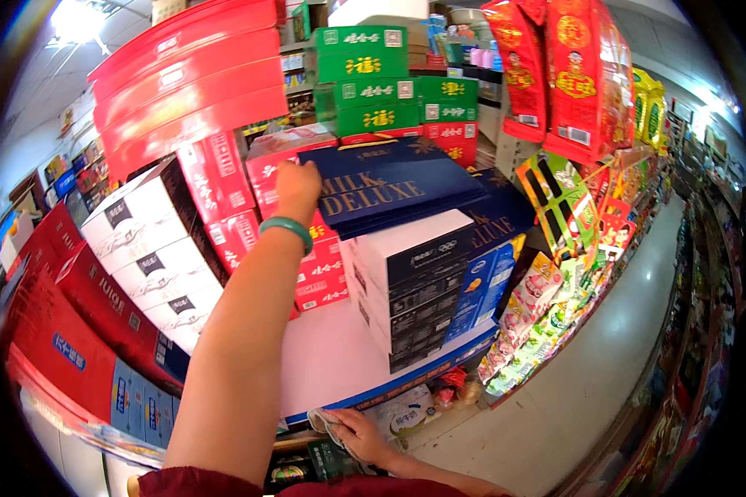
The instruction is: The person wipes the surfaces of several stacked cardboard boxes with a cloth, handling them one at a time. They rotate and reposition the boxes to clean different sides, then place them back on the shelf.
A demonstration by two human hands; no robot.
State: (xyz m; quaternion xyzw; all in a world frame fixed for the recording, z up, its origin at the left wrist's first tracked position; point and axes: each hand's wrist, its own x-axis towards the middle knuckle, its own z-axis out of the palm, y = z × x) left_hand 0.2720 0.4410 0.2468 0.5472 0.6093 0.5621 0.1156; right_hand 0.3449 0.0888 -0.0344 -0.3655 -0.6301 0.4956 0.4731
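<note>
My left hand (299, 186), with a green bangle (287, 231) on its wrist, is at the left edge of a stack of flat dark blue gift bags (391, 171) printed "MILK DELUXE". Its fingertips are partly hidden, so its hold on the bags is unclear. The bags lie on top of stacked white and black cartons (423, 298). Low in the view, my right hand (363, 435) holds a crumpled greyish cloth (331, 428) by the front edge of the pink display surface (323, 354).
Red cartons (320, 279) and green cartons (360, 56) are stacked behind. White boxes (155, 248) and red juice cartons (112, 304) stand at left. Red snack packs (575, 81) and bagged sweets (528, 310) are at right, beside an aisle floor (621, 298).
</note>
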